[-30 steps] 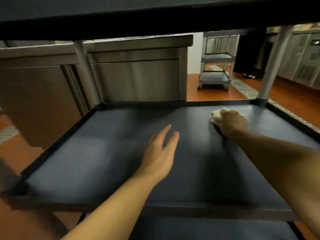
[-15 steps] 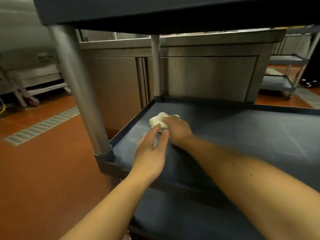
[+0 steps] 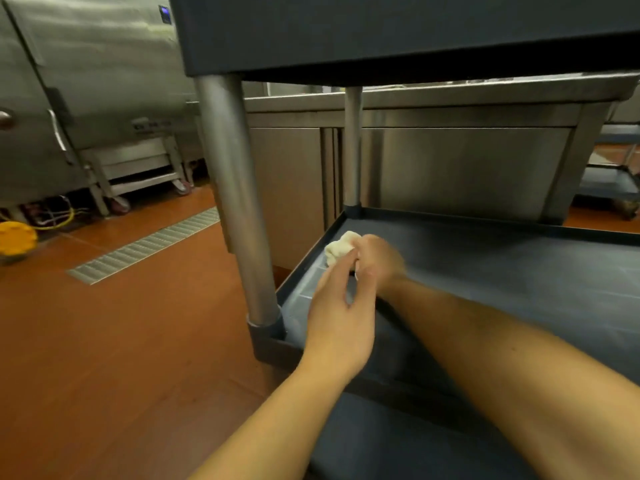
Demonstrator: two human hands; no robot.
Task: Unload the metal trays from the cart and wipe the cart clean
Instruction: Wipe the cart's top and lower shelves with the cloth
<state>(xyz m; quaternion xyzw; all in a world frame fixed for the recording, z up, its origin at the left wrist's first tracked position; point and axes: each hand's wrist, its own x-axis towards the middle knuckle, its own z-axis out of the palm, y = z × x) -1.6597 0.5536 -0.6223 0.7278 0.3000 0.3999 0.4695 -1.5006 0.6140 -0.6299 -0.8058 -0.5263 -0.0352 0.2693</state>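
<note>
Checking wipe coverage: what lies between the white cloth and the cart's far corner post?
Head view: only bare dark shelf lies between the cloth, which the right hand holds, and the far corner post.

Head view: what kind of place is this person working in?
Probably a commercial kitchen: stainless-steel cabinets behind the cart, a large steel appliance on casters, and a drain grate set in the red floor.

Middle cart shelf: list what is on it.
The middle shelf shows only a white cloth, gripped by the right hand near its left edge. The left hand and right forearm hide part of the surface.
</note>
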